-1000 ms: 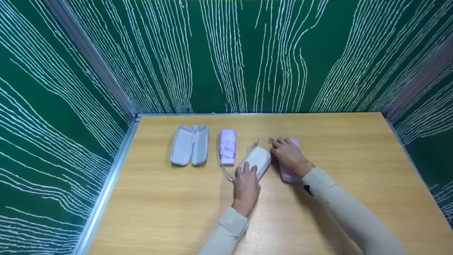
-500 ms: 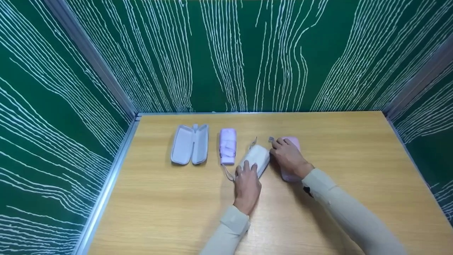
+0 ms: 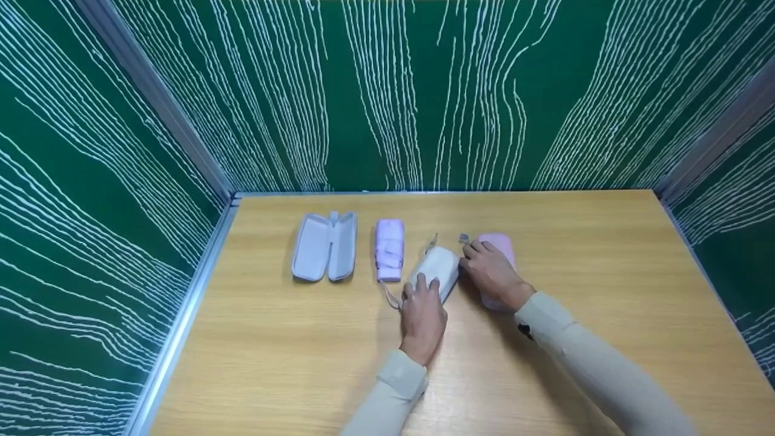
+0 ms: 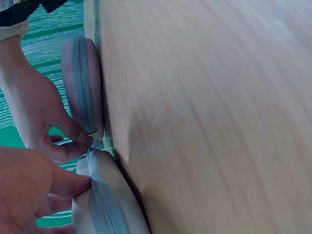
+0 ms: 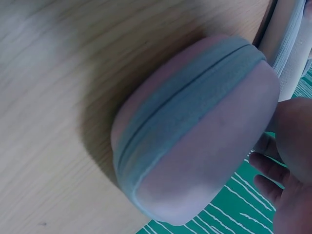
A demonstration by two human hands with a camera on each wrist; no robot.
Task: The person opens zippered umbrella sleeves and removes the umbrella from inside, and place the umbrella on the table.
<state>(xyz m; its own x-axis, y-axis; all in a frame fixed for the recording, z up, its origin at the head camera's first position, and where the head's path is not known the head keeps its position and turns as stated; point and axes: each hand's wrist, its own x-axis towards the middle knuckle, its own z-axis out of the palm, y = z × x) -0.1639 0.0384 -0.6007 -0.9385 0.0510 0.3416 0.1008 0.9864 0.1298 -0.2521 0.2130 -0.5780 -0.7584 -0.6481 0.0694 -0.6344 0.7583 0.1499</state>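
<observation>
A white zip-up case [image 3: 440, 266] lies slanted on the table, its zipper [image 4: 103, 200] running along the side. My left hand [image 3: 424, 315] grips its near end, thumb by the zipper and fingers over the top. At the far right end of the zipper, my right hand [image 3: 493, 272] pinches the zipper pull [image 4: 90, 150] between thumb and finger, as the left wrist view shows. A pink zip-up case [image 3: 500, 242], closed, lies under and beside the right hand, partly hidden by it; its grey zipper band [image 5: 187, 102] faces the right wrist camera.
To the left lie a folded lilac umbrella [image 3: 389, 248] with a wrist strap [image 3: 390, 297] and an opened grey-blue hard case [image 3: 313, 248]. A small grey tab [image 3: 464, 238] shows beyond the right fingertips. Green walls with white lines [image 3: 381, 91] enclose the wooden table [image 3: 290, 363].
The white case and the right hand's fingertips have shifted slightly left. More of the pink case shows beside the right hand. The left hand has stayed on the white case.
</observation>
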